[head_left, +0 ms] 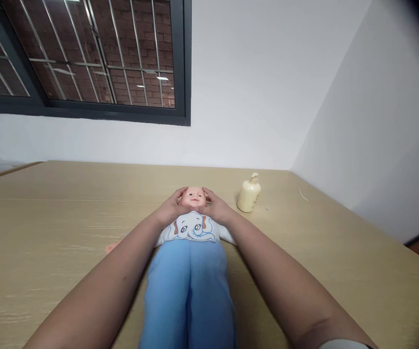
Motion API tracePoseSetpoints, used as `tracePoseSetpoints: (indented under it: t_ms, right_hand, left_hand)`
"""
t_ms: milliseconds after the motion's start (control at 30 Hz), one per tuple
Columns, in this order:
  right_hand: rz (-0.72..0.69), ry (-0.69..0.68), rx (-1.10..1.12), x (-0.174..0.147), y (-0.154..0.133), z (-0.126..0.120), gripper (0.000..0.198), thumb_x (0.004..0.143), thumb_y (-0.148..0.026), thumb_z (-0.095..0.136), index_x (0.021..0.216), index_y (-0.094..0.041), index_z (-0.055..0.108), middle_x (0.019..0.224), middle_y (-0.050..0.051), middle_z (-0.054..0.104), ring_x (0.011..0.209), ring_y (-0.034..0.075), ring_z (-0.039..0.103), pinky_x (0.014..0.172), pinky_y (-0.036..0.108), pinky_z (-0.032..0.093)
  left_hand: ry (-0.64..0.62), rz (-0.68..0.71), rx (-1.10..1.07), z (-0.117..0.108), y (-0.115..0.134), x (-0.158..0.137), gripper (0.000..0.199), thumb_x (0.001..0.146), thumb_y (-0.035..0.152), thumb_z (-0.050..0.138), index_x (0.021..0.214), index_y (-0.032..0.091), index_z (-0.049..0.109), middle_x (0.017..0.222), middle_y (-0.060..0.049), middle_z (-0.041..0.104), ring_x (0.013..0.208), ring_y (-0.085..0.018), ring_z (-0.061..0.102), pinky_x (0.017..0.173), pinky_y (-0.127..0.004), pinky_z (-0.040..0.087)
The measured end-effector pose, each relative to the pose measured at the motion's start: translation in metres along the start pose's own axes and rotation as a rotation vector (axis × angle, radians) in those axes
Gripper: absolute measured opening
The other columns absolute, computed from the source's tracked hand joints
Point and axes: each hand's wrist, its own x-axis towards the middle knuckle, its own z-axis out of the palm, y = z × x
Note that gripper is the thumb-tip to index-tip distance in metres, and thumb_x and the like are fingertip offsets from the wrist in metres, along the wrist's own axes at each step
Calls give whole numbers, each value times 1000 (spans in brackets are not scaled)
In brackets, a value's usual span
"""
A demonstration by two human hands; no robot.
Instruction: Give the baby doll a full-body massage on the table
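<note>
A baby doll (189, 281) lies on its back on the wooden table, its head at the far end and its legs toward me. It wears blue trousers and a white top with an elephant picture. My left hand (173, 209) cups the left side of the doll's head, thumb under the chin. On the other side, my right hand (216, 207) cups the head in the same way. Both thumbs lie close together at the neck. One doll hand (112, 247) shows beyond my left forearm; the other is hidden behind my right forearm.
A cream pump bottle (249, 195) stands upright on the table (56, 218), right of the doll's head. A thin pale strand (303, 195) lies farther right. Behind the table rises a white wall (245, 97) with a barred window (96, 53) at the left.
</note>
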Motion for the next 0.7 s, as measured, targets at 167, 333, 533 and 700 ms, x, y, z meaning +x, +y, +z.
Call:
tracePoseSetpoints:
  t_ms: [167,333,533,700]
  right_hand:
    - [1,5,-29,0,1,0,113,63,-43,86,156,-24,24,148,14,47,126,31,56,104,45,47]
    - [25,10,-26,-3,-4,0,112,65,-41,84,156,-24,23,149,14,46,127,31,55,105,45,46]
    - [26,6,17,-5,-6,-1,108,65,-35,84,155,-27,26,148,13,48,127,32,55,107,48,44]
    - [27,-9,29,-5,-7,-2,107,67,-38,84,156,-26,25,149,14,47,129,33,54,108,48,43]
  left_hand:
    - [-5,43,30,-2,-2,2,82,68,30,83,140,25,46,142,-12,54,123,-32,58,96,-39,52]
    - [-8,13,1,-6,-7,4,87,69,29,82,146,24,41,135,-13,59,116,-32,62,88,-37,54]
    - [-5,-46,-42,-7,-7,3,99,68,29,85,152,22,32,130,-16,62,107,-31,67,82,-35,55]
    - [-15,-7,-24,-7,-9,5,96,69,33,86,150,23,36,139,-16,56,116,-32,62,87,-36,54]
